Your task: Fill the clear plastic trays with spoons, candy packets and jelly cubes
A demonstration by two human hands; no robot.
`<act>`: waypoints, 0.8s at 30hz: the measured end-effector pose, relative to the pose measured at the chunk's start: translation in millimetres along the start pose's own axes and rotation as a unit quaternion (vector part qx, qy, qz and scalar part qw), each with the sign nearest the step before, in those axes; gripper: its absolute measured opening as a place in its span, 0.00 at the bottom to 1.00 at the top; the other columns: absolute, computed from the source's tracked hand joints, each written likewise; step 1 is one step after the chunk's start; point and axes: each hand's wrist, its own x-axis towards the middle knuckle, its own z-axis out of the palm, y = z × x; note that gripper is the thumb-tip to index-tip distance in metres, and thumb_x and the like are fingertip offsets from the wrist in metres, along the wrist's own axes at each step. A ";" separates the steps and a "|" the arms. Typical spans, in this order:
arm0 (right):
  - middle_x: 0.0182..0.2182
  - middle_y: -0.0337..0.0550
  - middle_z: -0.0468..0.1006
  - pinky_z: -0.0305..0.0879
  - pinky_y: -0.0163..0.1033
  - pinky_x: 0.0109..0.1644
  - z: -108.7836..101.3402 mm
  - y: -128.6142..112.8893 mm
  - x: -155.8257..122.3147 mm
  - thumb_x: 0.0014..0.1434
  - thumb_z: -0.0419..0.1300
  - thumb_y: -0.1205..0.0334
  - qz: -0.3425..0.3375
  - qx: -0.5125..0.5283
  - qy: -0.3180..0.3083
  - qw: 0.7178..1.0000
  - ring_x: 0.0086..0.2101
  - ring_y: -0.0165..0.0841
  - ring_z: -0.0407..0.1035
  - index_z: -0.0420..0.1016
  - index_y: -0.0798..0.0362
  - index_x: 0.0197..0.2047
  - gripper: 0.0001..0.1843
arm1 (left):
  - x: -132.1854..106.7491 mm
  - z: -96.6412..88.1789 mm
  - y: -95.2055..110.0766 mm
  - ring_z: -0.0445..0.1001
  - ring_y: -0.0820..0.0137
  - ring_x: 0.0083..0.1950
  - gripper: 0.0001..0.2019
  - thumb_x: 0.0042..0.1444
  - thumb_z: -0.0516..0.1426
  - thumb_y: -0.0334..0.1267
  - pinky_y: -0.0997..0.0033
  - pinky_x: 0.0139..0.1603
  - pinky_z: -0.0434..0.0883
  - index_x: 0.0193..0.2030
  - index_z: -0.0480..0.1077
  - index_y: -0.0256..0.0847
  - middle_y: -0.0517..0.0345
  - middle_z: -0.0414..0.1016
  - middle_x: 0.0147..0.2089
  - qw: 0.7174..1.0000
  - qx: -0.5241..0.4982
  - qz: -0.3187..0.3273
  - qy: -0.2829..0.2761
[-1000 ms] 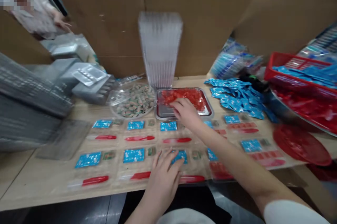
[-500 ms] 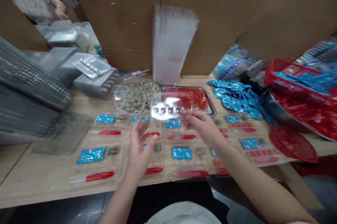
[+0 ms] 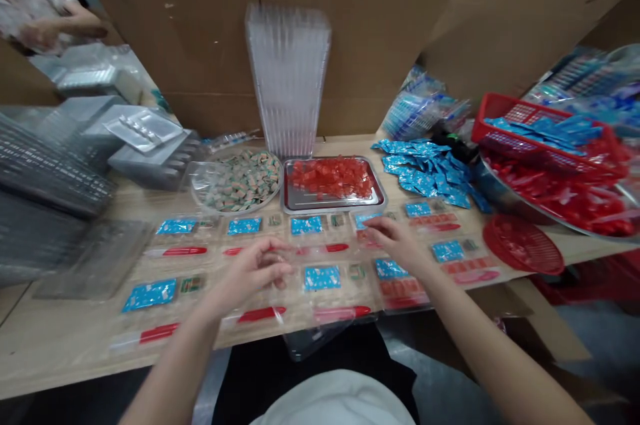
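My left hand [image 3: 255,268] and my right hand [image 3: 395,242] hover low over a row of clear blister trays [image 3: 320,275] on the wooden table. The trays hold blue packets, small candies and red pens. Both hands are closed in a pinch on the ends of a clear plastic tray [image 3: 325,248] that lies across the row; it is faint and hard to trace. Just beyond stand a metal tray of red packets [image 3: 333,178] and a clear dish of green-and-white candies [image 3: 240,182].
A tall stack of clear trays [image 3: 289,78] leans on the cardboard wall. Loose blue packets [image 3: 425,172] lie to the right, by a red basket [image 3: 540,138] and a red lid [image 3: 523,245]. More tray stacks [image 3: 45,172] fill the left. Another person [image 3: 40,12] works at far left.
My right hand left the metal tray, a clear tray came up between both hands, and it has now come down onto the row of filled trays.
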 end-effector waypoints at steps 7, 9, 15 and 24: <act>0.42 0.50 0.74 0.63 0.38 0.45 48.9 -30.2 109.4 0.56 0.55 0.70 -0.217 -0.293 -0.088 0.927 0.43 0.37 0.69 0.74 0.55 0.42 0.12 | 79.7 14.4 56.4 0.69 0.71 0.29 0.11 0.49 0.56 0.31 0.75 0.30 0.65 0.40 0.71 0.43 0.62 0.73 0.30 0.837 0.501 0.105 -0.193; 0.41 0.51 0.74 0.62 0.38 0.44 62.8 -38.1 126.3 0.53 0.56 0.72 -0.216 -0.328 -0.117 0.912 0.42 0.38 0.69 0.74 0.56 0.39 0.10 | 88.2 35.0 56.1 0.71 0.69 0.33 0.10 0.50 0.54 0.27 0.72 0.35 0.66 0.38 0.71 0.41 0.57 0.74 0.34 0.818 0.538 0.123 -0.161; 0.37 0.47 0.75 0.63 0.37 0.42 56.5 -25.7 120.8 0.57 0.53 0.68 -0.167 -0.280 -0.064 0.943 0.39 0.34 0.69 0.70 0.55 0.38 0.07 | 20.8 93.4 -5.7 0.69 0.58 0.52 0.17 0.57 0.51 0.30 0.55 0.49 0.67 0.55 0.63 0.39 0.44 0.69 0.54 0.790 0.556 0.221 0.133; 0.27 0.40 0.74 0.64 0.37 0.33 12.4 2.5 8.6 0.49 0.62 0.57 0.019 0.131 -0.015 0.991 0.28 0.30 0.68 0.68 0.53 0.29 0.10 | -28.8 87.0 -72.1 0.67 0.59 0.58 0.08 0.59 0.50 0.29 0.54 0.56 0.66 0.41 0.69 0.39 0.46 0.70 0.56 0.767 0.583 0.246 0.106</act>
